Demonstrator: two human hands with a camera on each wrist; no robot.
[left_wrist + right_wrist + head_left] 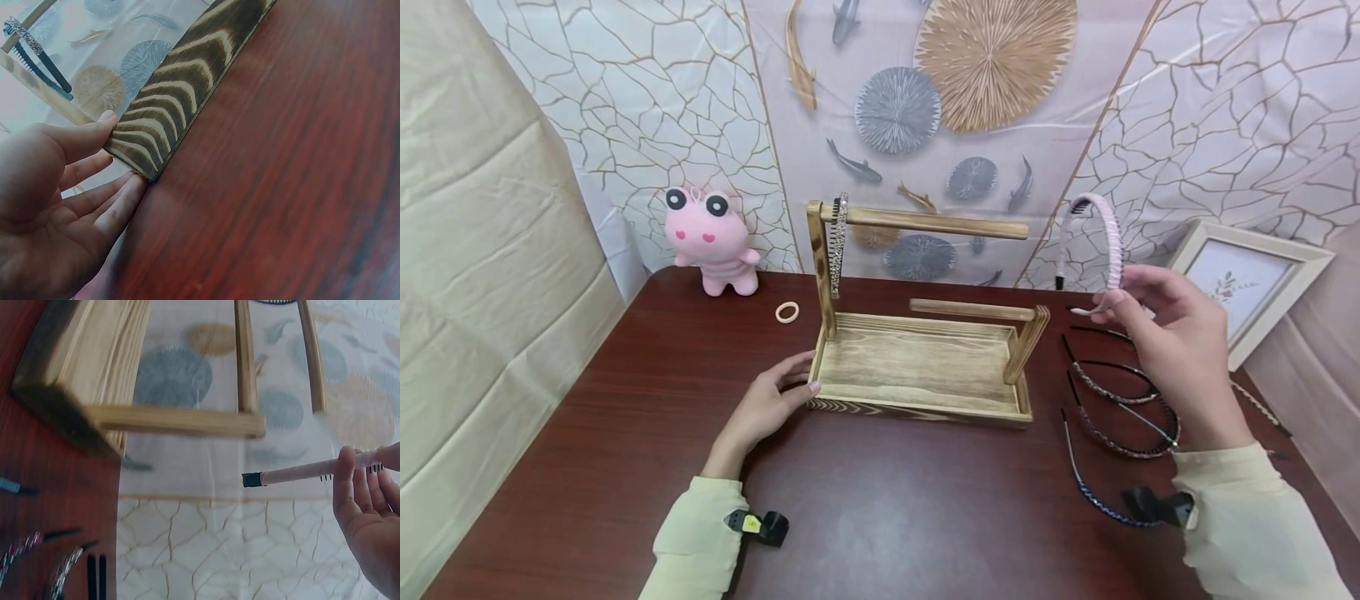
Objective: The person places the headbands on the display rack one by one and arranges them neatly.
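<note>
A wooden stand (917, 358) with a shallow tray and two rods sits mid-table in the head view. My left hand (766, 407) grips the tray's front left corner, thumb over the edge; the left wrist view shows the dark-striped tray side (178, 94). A glittery headband (839, 250) hangs on the upper rod (932, 222) near its post. The lower rod (973, 310) bears nothing. To the right of the stand, my right hand (1183, 346) pinches a pale pink wrapped headband (1108, 233) in the air, apart from the rods. Its dark tip (253, 480) shows in the right wrist view.
Several headbands lie at the table's right side, among them a blue braided one (1108, 504). A picture frame (1296, 283) leans behind them. At the back left stand a pink plush toy (711, 242) and a small beige ring (787, 312).
</note>
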